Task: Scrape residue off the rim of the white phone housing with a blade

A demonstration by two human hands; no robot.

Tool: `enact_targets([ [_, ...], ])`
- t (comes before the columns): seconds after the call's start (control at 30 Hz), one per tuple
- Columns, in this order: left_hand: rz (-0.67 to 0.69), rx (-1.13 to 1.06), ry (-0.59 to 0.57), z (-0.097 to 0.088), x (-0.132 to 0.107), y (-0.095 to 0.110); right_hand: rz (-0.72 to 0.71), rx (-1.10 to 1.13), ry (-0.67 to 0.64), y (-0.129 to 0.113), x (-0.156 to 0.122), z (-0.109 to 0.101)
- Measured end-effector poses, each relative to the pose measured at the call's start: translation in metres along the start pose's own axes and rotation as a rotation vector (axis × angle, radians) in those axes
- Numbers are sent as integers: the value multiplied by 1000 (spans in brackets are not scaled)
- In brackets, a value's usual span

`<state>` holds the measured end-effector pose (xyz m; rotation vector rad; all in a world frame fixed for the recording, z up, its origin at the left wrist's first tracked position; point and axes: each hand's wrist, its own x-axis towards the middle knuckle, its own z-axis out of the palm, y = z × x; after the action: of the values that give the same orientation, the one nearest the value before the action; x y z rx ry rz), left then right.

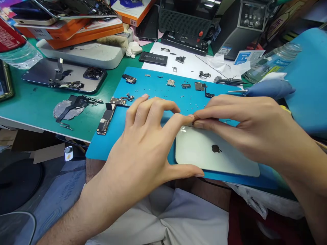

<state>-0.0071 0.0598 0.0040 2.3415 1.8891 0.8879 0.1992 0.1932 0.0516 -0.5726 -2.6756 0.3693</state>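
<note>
Silvery white, with a dark apple logo (216, 148), a phone back (204, 153) lies just right of and below the centre of the frame, on a blue mat (100, 148); at its upper edge both hands meet. Left hand (143, 146): half open, its forefinger reaching to the right hand's fingertips, its thumb stretched well apart at the phone back's lower edge, the other fingers bent over the mat. Right hand (255, 127): thumb and forefinger nearly together at that upper edge; whether they have hold of something small, I cannot tell.

Left of centre, an L-shaped logic board (105, 122) lies on the mat; above the hands are scattered tiny screws, a camera module (129, 79) and a metal plate (170, 82). At the right, a screwdriver (268, 89) with a blue handle lies near a glass jar (273, 63); at upper centre, a black battery (153, 58) lies partly on white paper (187, 69).

At the left, on the green surface (30, 105), a dark phone (38, 75) bears a flex cable (59, 69); below it sits a grey disc (66, 110); orange boxes (84, 38) are stacked at upper left.
</note>
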Motion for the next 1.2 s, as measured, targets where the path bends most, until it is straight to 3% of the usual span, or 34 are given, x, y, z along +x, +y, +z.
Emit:
enact_targets([
  [0.27, 5, 0, -19, -1, 0, -1, 123, 140, -63, 10, 9, -4],
  [0.6, 12, -12, -11, -3, 1, -1, -152, -345, 30, -10, -9, 1],
  [0.83, 7, -5, -25, -3, 2, -1, 0, 46, -22, 7, 4, 0],
  [1.0, 2, -7, -26, -2, 0, -1, 147, 152, -80, 12, 11, -5],
  [1.2, 6, 1, -18, -2, 1, -1, 223, 225, -157, 13, 14, -7],
])
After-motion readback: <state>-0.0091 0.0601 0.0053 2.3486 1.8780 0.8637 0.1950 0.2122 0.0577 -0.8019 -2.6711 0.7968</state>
